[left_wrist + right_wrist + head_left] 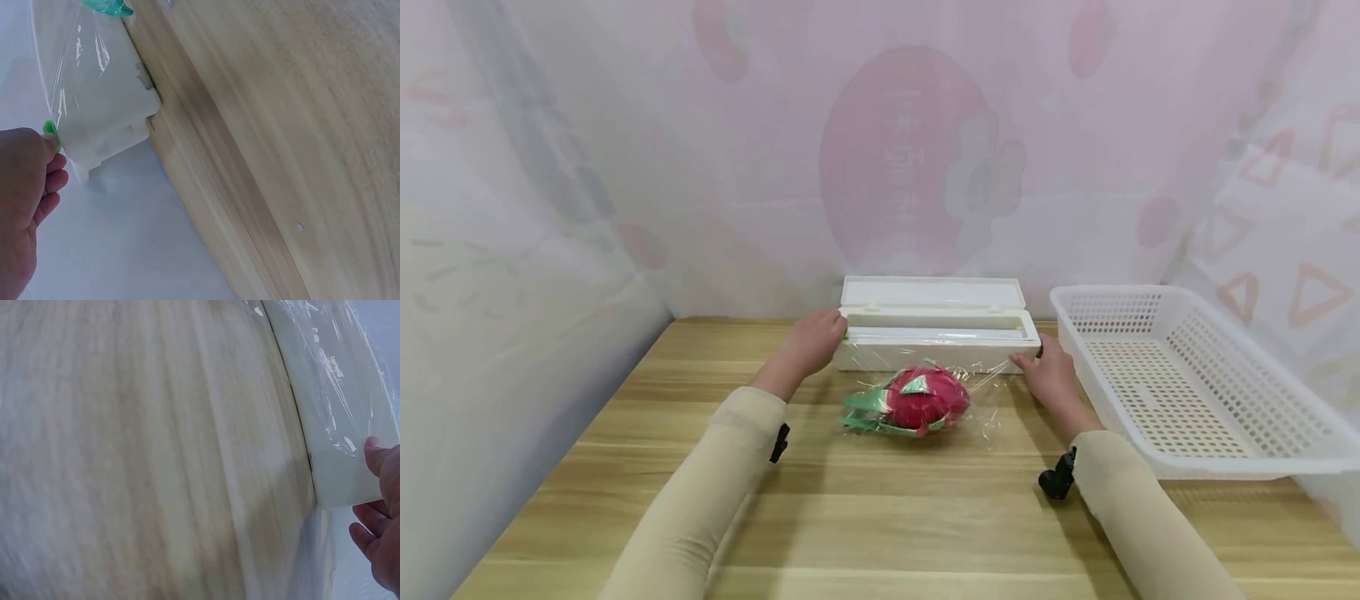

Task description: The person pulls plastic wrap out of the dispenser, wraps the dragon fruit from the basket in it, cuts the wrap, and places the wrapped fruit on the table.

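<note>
A white cling film dispenser [917, 357] stands at the back of the table, its lid [934, 293] raised. At its left end my left hand [814, 342] pinches a small green slide cutter [51, 134] between thumb and curled fingers. My right hand [1051, 377] grips the right end, thumb [374, 456] on the front face and fingers round the side. Clear film [334, 381] runs down over the front from the dispenser. Under the film, just in front, lies a red dragon fruit [928, 398] with green leafy tips.
A white perforated plastic basket [1157, 408] stands on the right, close beside my right hand. Behind the wooden table [880, 517] hangs a pale printed curtain [760, 183], with more of it at both sides.
</note>
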The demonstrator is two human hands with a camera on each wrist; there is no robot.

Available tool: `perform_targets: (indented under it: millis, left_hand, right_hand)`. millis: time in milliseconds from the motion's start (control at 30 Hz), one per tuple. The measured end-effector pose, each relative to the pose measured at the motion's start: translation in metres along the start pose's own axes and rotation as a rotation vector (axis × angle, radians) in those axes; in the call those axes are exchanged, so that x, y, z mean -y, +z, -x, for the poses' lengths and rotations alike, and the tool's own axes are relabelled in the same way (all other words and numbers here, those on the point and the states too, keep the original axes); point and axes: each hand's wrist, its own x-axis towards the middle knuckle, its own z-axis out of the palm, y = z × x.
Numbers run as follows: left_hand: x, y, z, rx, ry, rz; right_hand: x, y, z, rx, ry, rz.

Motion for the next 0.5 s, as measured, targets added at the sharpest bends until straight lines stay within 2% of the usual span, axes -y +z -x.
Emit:
perform_targets:
  millis: [300, 500]
  left_hand:
    - [0.0030, 0.0004, 0.0019, -0.010, -0.015, 0.046]
    - [0.0025, 0.0043, 0.0044, -0.049, -0.020, 0.061]
  right_hand:
    - [-0.0001, 0.0004, -0.0003, -0.001, -0.004, 0.005]
    - [-0.0010, 0.0001, 0.0012, 0.004, -0.008, -0.010]
